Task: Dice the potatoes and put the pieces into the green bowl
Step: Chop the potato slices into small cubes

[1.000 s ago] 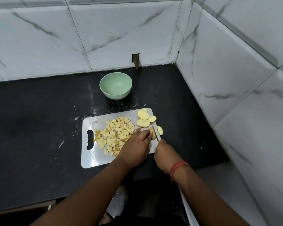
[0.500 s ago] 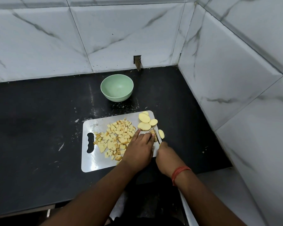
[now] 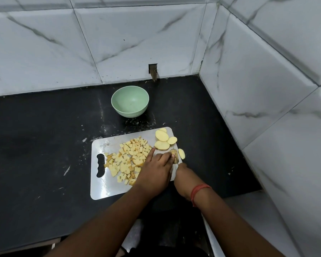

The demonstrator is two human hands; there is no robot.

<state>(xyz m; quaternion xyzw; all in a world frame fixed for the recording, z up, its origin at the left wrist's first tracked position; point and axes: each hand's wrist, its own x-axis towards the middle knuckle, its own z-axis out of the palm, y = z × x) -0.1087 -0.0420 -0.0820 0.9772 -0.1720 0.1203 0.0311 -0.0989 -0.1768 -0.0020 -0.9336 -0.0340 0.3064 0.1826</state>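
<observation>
Black counter [image 3: 44, 145] lies bare left of the board [image 3: 104, 190]; slices [image 3: 162, 145] crowd its right edge.

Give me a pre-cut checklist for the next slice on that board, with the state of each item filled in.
1. Left hand steadies the potato piece being cut: ok, fingers rest on it.
2. Right hand holds the knife: ok, though the handle is hidden in the hand.
3. Left fingertips away from the blade: cannot tell, they lie very close to it.
4. Cutting board flat on the counter: ok.
5. Slices waiting within reach: ok; one slice hangs at the board's right edge.
6. Green bowl ready for pieces: ok, empty, behind the board.
</observation>
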